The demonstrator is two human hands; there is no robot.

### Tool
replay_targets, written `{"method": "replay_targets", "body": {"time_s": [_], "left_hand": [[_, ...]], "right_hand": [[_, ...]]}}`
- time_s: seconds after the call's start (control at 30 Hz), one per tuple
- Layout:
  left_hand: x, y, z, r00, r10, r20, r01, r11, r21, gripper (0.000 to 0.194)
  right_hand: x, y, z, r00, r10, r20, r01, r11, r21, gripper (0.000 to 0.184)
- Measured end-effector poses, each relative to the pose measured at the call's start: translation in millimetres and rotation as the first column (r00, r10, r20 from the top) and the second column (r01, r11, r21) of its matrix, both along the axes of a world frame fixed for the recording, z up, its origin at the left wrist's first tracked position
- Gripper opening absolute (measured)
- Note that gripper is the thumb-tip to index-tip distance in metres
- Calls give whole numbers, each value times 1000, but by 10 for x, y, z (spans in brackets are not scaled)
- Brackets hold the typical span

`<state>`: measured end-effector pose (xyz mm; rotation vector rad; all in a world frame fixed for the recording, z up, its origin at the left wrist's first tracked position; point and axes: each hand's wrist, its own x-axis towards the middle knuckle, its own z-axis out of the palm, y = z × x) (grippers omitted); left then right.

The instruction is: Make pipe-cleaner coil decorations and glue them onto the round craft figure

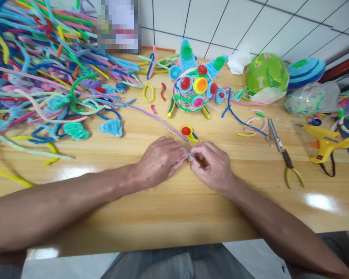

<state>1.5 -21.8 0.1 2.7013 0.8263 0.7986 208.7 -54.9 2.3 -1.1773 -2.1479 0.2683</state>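
My left hand [162,161] and my right hand [211,164] meet over the wooden table, fingertips almost touching. Between them shows a short bit of blue pipe cleaner [191,155], pinched by both hands; the rest of it is hidden by the fingers. Just beyond the fingers lies a small yellow piece with a red coil [186,130] and a bit of blue. A long purple pipe cleaner [159,119] ends near my left knuckles. Farther back stands a figure [189,101] with blue ears, coloured coil discs and yellow feet.
A big heap of pipe cleaners [31,69] covers the left side. To the right lie scissors [275,133], pliers [291,170] and a yellow glue gun [322,141]. A green wrapped ball [267,75] and blue coiled discs [306,71] stand by the tiled wall [209,23].
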Motion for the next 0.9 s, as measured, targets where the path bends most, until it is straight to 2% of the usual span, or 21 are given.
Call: {"method": "replay_targets", "body": {"time_s": [0.9], "left_hand": [[4,1,-14,1000,13,-15,-13,1000,-6,30]], "right_hand": [[4,-5,-5,1000,0,13,0,1000,19,18]]}}
